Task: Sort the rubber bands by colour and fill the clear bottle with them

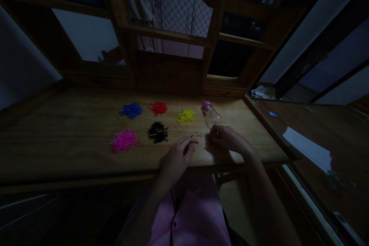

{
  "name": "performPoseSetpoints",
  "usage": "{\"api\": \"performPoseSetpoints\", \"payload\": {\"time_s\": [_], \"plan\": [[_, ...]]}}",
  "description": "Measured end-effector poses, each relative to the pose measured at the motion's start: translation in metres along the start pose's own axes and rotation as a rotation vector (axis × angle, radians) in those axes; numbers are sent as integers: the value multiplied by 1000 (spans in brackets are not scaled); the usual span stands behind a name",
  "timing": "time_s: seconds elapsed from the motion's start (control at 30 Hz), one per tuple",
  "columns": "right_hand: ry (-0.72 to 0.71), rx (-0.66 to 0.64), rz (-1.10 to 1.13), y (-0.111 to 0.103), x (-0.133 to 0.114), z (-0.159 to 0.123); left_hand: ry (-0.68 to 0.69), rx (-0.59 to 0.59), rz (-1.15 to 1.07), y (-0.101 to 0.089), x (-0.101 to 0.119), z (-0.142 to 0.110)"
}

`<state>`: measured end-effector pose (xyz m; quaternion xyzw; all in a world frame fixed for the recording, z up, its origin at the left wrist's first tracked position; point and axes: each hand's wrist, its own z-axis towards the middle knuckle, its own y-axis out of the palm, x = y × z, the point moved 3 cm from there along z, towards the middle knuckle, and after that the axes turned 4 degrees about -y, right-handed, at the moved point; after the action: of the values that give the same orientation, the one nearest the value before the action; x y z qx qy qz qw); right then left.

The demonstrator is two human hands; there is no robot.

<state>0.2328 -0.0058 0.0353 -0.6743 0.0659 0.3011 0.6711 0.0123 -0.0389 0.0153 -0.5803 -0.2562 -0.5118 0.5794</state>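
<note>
My left hand (179, 154) is over the front of the wooden desk with its fingers together. A small black clip (191, 136) sticks up at its fingertips. My right hand (223, 137) bends down with fingers pinched over a few small mixed clips (210, 147), orange and yellow among them; what it grips is hidden. A small pink clip (199, 135) lies between the hands. Loose clips are heaped by colour: a yellow pile (186, 117), a black pile (158, 132) with a little yellow in it, a red pile (158, 108), a blue pile (131, 110) and a pink pile (124, 140).
A clear plastic bottle (212, 116) with a pink cap lies on its side behind my right hand. A wooden shelf unit with a mirror (184, 11) rises at the desk's back. On the brown surface to the right are a white paper (308, 148) and a blue packet (273, 114).
</note>
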Motion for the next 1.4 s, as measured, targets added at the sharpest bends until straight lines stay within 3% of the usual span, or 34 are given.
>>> {"api": "performPoseSetpoints", "payload": {"time_s": [0.2, 0.53, 0.73, 0.9, 1.07, 1.2, 1.4], "plan": [[18, 4, -30, -3, 3, 6, -6, 1, 4, -1, 1, 0], [18, 221, 40, -10, 8, -7, -17, -9, 8, -1, 1, 0], [44, 320, 381, -14, -8, -11, -4, 5, -2, -1, 0, 1], [86, 277, 761, 4, -35, -11, -72, 9, -63, -1, -3, 1], [57, 219, 822, 33, -55, -9, -52, -21, -174, -1, -1, 2], [82, 234, 917, 43, -53, -8, 53, -35, -173, -2, 3, 4], [155, 288, 952, 43, -46, -10, 24, 22, -171, -4, -3, 5]]}}
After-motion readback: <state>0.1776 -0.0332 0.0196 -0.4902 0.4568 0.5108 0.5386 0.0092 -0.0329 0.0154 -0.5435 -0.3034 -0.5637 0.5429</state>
